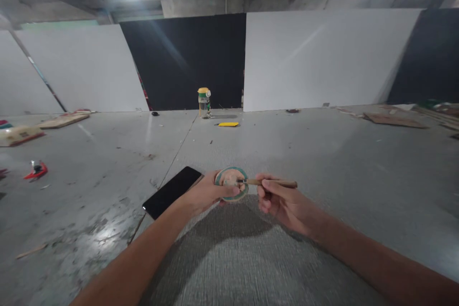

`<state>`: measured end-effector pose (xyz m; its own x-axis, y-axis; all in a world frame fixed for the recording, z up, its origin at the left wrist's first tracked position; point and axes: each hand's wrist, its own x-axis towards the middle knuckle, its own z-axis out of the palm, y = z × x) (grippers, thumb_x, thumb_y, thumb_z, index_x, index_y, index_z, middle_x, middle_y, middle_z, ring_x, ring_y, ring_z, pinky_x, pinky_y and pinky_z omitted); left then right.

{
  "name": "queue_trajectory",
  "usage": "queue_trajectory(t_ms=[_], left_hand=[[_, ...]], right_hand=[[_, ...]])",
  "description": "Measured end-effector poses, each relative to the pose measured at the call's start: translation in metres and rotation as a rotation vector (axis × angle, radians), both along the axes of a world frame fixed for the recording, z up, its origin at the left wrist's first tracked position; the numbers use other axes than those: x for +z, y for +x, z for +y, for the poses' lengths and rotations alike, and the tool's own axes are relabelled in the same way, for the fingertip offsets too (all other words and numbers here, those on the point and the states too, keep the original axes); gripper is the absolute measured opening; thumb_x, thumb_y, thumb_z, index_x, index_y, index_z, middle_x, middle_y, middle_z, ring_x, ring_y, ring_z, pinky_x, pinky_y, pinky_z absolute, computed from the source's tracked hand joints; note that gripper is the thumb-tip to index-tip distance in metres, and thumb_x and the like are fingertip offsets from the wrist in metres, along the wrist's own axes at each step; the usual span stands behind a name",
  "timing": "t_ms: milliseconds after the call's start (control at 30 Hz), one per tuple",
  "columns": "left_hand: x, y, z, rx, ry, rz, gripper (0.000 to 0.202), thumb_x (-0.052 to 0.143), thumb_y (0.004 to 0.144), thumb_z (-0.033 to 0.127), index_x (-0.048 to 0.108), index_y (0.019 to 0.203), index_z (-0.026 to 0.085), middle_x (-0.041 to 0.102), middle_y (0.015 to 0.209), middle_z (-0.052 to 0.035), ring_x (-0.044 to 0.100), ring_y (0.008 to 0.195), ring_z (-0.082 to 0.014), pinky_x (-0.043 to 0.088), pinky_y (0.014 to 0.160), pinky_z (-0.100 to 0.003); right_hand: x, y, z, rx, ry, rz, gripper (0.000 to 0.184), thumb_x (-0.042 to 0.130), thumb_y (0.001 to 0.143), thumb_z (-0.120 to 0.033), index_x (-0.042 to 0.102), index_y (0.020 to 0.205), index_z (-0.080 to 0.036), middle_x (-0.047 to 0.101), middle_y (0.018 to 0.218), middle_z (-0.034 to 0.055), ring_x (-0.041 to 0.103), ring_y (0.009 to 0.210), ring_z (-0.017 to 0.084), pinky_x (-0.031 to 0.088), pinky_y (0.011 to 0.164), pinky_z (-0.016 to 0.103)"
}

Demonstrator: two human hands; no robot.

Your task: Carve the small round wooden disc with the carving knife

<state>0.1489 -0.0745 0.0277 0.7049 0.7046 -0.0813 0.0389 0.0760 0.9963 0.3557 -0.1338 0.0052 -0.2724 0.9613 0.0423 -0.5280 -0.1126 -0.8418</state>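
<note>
My left hand [208,191] grips a small round disc [229,176] with a green rim and a pale, uneven centre, its thumb lying across the lower face. My right hand [283,198] pinches a wooden-handled carving tool [258,182] between thumb and fingers. The tool lies nearly level, its short dark metal tip touching or just over the middle of the disc; which of the two I cannot tell. Beside my left wrist a black smartphone [174,191] rests at a slant.
Farther ahead on the grey floor [322,162] lie a yellow utility knife [228,125] and an upright bottle [204,103] with a yellow lid. White [322,57] and black [190,62] panels close off the back. A red tool [36,170] and wood scraps [394,119] lie at the sides.
</note>
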Motion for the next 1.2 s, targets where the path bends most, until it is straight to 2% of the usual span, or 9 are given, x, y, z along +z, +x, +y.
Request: queue_trajectory(t_ms=[233,300,400,533,633,767,900,1033,1200], left_hand=[[-0.003,0.000,0.002,0.058,-0.066,-0.074,0.038,0.078,0.065,0.035,0.063,0.093,0.014,0.053,0.073,-0.0009,0.044,0.060,-0.0077,0.030,0.049,-0.019],[-0.001,0.001,0.000,0.071,-0.062,-0.059,0.038,0.078,0.065,0.034,0.063,0.093,0.014,0.053,0.073,-0.0006,0.044,0.060,-0.0077,0.030,0.049,-0.020],[0.002,0.001,-0.001,0.117,-0.065,-0.015,0.038,0.077,0.067,0.033,0.063,0.097,0.015,0.055,0.077,-0.0014,0.048,0.063,-0.0087,0.033,0.052,-0.020],[0.002,0.001,-0.001,0.131,-0.014,0.015,0.035,0.074,0.071,0.035,0.063,0.100,0.018,0.058,0.082,-0.0024,0.051,0.068,-0.0096,0.036,0.056,-0.020],[0.001,0.001,0.001,0.092,0.035,-0.043,0.031,0.071,0.074,0.037,0.064,0.096,0.016,0.058,0.079,-0.0021,0.050,0.067,-0.0088,0.037,0.056,-0.019],[-0.001,-0.001,0.002,0.089,0.010,-0.136,0.033,0.073,0.073,0.033,0.063,0.100,0.017,0.060,0.089,-0.0042,0.056,0.078,-0.0125,0.047,0.067,-0.023],[-0.003,-0.001,0.003,0.119,-0.066,-0.173,0.034,0.075,0.071,0.029,0.062,0.100,0.016,0.061,0.096,-0.0059,0.059,0.091,-0.0172,0.052,0.083,-0.034],[-0.002,0.000,0.003,0.120,-0.057,-0.184,0.035,0.075,0.071,0.031,0.062,0.100,0.015,0.060,0.091,-0.0051,0.060,0.085,-0.0162,0.053,0.081,-0.036],[0.000,0.001,0.003,0.146,-0.007,-0.156,0.035,0.074,0.072,0.034,0.063,0.099,0.015,0.060,0.091,-0.0061,0.058,0.086,-0.0171,0.055,0.077,-0.035]], right_hand=[[0.008,0.004,-0.003,0.043,-0.179,0.134,0.022,0.070,0.079,-0.019,0.071,0.101,-0.017,0.071,0.080,0.0017,0.063,0.064,0.011,0.050,0.063,0.023],[0.013,0.007,-0.004,0.162,-0.160,0.155,0.032,0.069,0.078,-0.029,0.068,0.108,-0.019,0.071,0.103,0.0066,0.066,0.084,0.018,0.050,0.072,0.029],[0.022,0.009,-0.006,0.304,-0.092,0.153,0.051,0.059,0.079,-0.051,0.062,0.118,-0.020,0.054,0.136,0.0125,0.057,0.112,0.030,0.046,0.083,0.039],[0.027,0.008,-0.008,0.333,-0.065,0.102,0.053,0.047,0.082,-0.054,0.059,0.122,-0.022,0.047,0.143,0.0116,0.052,0.119,0.032,0.043,0.086,0.043],[0.024,0.006,-0.007,0.299,-0.083,0.060,0.048,0.043,0.086,-0.048,0.060,0.121,-0.021,0.054,0.135,0.0121,0.057,0.113,0.031,0.044,0.085,0.043],[0.014,0.005,-0.003,0.121,-0.056,0.007,0.028,0.050,0.089,-0.035,0.064,0.108,-0.022,0.069,0.098,0.0071,0.066,0.079,0.020,0.047,0.071,0.034],[0.005,0.005,0.003,0.010,-0.014,-0.139,0.020,0.060,0.086,-0.032,0.060,0.103,-0.020,0.064,0.077,0.0015,0.061,0.061,0.014,0.044,0.057,0.027],[-0.003,0.004,0.004,-0.066,0.142,-0.449,0.029,0.060,0.087,-0.034,0.056,0.111,-0.019,0.059,0.075,-0.0005,0.056,0.054,0.011,0.043,0.053,0.025],[0.000,-0.002,-0.008,-0.067,0.224,-0.727,0.039,0.045,0.095,-0.038,0.049,0.130,-0.020,0.046,0.055,-0.0073,0.039,0.042,0.009,0.033,0.042,0.021]])
